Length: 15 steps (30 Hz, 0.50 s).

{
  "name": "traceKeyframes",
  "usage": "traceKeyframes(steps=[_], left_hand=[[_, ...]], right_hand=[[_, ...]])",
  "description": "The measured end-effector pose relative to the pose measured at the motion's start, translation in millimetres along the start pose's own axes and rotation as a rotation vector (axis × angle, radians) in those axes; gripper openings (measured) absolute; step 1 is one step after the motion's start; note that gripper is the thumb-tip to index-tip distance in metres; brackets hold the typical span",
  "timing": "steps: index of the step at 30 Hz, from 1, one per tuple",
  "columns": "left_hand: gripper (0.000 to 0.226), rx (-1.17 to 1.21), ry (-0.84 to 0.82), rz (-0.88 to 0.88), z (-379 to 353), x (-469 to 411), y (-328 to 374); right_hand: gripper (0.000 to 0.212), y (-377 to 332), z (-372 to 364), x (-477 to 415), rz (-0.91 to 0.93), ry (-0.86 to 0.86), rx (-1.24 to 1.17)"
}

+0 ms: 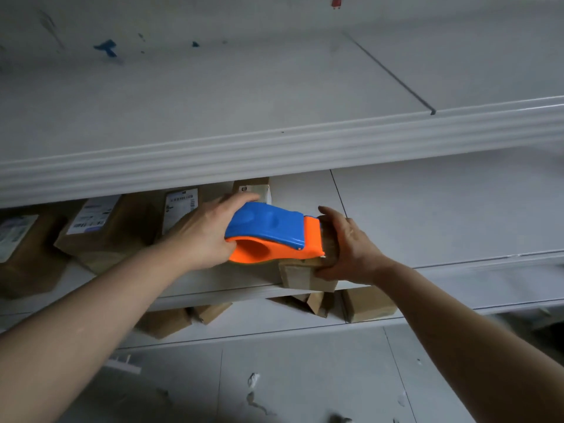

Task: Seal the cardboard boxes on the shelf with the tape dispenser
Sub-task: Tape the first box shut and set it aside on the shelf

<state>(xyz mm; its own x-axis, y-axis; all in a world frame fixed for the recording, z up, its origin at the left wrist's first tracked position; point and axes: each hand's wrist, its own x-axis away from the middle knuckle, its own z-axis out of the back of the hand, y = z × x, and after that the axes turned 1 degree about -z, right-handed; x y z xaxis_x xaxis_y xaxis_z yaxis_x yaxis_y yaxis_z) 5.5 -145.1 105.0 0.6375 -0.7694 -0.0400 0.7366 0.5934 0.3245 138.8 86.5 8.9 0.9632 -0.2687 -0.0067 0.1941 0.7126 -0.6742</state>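
White shelf [427, 209]: the middle tier carries labelled cardboard boxes [100, 233] at left. The small box [302, 276] sits at that tier's front edge. The blue-and-orange tape dispenser [268, 233] rests on its top, orange end to the right. Your left hand [201, 233] grips the dispenser's rear, fingers curled round it. Your right hand [351, 248] clasps the small box's right side, fingers curled over the top.

I count: tape dispenser [268, 233], 1; cardboard boxes [100, 236], 9. Five on middle shelf [427, 209], 9 o'clock to centre; four on lower shelf [268, 320], 6 o'clock.
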Motion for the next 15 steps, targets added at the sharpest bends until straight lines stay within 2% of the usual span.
traceKeyframes(steps=[5, 15], left_hand=[[0.084, 0.093, 0.047, 0.116, 23.1, 26.5, -58.0], [0.077, 0.133, 0.070, 0.147, -0.5, 23.2, -73.1]], right_hand=[[0.119, 0.0, 1.7, -5.5, 0.023, -0.054, 0.005], [0.118, 4.1, 6.2, -13.5, -0.004, -0.118, 0.026]])
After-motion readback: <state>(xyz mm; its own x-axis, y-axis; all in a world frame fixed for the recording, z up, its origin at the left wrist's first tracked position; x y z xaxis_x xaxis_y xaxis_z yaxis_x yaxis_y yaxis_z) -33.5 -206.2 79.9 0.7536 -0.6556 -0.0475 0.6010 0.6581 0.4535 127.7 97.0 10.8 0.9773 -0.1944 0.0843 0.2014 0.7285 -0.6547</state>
